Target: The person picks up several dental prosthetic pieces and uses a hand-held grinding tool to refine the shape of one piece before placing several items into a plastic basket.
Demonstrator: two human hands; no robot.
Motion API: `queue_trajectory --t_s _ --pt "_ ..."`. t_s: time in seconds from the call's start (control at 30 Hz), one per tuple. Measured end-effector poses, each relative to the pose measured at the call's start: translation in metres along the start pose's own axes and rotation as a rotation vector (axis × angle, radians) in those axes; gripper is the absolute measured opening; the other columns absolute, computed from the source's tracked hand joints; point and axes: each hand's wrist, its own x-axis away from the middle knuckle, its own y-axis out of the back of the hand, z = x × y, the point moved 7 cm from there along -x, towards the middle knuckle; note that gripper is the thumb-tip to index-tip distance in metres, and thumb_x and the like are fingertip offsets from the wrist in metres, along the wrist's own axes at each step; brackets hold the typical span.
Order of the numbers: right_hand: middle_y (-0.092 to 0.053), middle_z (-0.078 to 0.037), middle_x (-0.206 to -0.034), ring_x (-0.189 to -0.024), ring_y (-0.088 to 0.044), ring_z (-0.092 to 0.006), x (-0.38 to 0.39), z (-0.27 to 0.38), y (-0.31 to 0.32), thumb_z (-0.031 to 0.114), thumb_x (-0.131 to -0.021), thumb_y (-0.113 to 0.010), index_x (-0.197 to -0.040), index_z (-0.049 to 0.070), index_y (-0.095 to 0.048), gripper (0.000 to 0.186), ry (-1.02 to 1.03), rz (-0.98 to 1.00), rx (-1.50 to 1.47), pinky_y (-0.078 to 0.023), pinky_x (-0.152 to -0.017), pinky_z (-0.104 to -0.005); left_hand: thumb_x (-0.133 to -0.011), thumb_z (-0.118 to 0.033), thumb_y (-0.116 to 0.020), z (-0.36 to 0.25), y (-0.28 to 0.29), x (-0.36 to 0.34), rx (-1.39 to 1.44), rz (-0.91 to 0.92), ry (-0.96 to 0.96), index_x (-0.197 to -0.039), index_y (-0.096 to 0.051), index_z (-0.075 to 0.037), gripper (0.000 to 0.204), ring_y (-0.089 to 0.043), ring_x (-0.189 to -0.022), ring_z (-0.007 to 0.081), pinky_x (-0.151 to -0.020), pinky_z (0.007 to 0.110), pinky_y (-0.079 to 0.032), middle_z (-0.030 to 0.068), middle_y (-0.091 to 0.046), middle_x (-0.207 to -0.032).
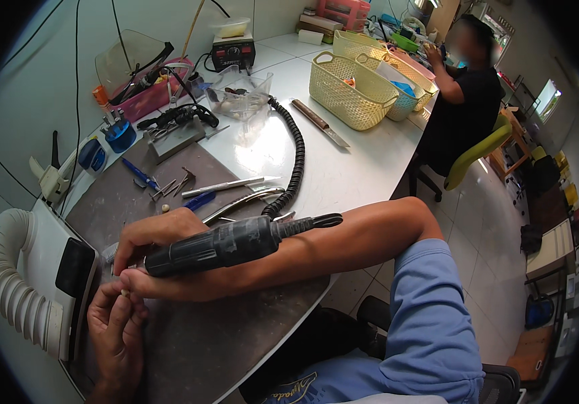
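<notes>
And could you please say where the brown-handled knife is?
In the head view, the brown-handled knife lies upper centre on the white tabletop, between the black coiled cord to its left and a yellow basket to its right.

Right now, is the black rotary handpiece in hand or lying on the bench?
In hand: the right hand holds the black rotary handpiece near its front end.

Yellow script lettering [295, 390]: light-blue garment [431, 316] | pale lettering [230, 60]: black control box [233, 48], too small to read
</notes>
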Motion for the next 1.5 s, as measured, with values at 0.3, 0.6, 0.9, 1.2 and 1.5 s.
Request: queue_trajectory --t_s 0.3,0.6,0.9,1.2,1.5 --pt "-0.067 -0.009 -0.076 -0.068 -0.069 -0.0165 -0.0002 0.0099 0.0000 0.021 -0.086 -0.073 -0.091 0.001 -0.058 0.025 -0.004 -0.011 -0.019 -0.052 -0.061 -0.0298 -0.100 -0.010 -0.064 -0.0002 0.0021 0.0007 0.030 -0.038 0.015 -0.116 -0.058 -0.002 0.019 -0.063 -0.085 0.0073 -0.079 0.020 -0.054 0.0061 -0.065 -0.107" --pt "-0.065 -0.009 -0.070 -0.061 -0.067 -0.0185 0.0007 0.0088 -0.0009 0.021 -0.083 -0.074 -0.088 0.003 -0.057 0.026 0.013 -0.034 0.011 -0.051 -0.057 -0.0312 -0.100 -0.009 -0.064 0.0010 0.0020 0.0002 0.034 -0.015 0.029 -0.116 -0.057 -0.002 0.019 -0.064 -0.087 0.0078 -0.082 0.019 -0.055 0.0077 -0.064 -0.110" --pt "-0.066 -0.011 -0.071 -0.064 -0.069 -0.0205 0.0011 0.0094 -0.0004 0.020 -0.082 -0.075 -0.087 0.002 -0.058 0.025 0.034 -0.048 0.026 -0.053 -0.059 -0.0315 -0.100 -0.009 -0.063 0.0006 0.0012 0.0001 0.027 -0.011 0.031 -0.115 -0.057 -0.003 0.017 -0.063 -0.087 0.0073 -0.080 0.019 -0.054 0.0067 -0.064 -0.109" --pt "-0.068 -0.012 -0.075 -0.069 -0.071 -0.0240 0.0008 0.0099 -0.0030 0.018 -0.081 -0.074 -0.088 0.002 -0.059 0.023 0.070 -0.016 0.048 -0.056 -0.063 -0.0330 -0.100 -0.011 -0.064 0.0008 0.0029 -0.0001 0.030 -0.021 0.042 -0.114 -0.056 -0.004 0.018 -0.066 -0.095 0.0083 -0.083 0.019 -0.056 0.0046 -0.064 -0.108" --pt "-0.065 -0.008 -0.077 -0.065 -0.064 -0.0165 0.0028 0.0105 -0.0042 0.018 -0.084 -0.076 -0.094 0.001 -0.060 0.026 0.097 0.037 0.066 -0.050 -0.058 -0.0298 -0.099 -0.009 -0.066 0.0015 0.0050 -0.0018 0.082 -0.043 0.053 -0.116 -0.055 -0.005 0.020 -0.068 -0.091 0.0100 -0.079 0.021 -0.058 0.0060 -0.065 -0.103"
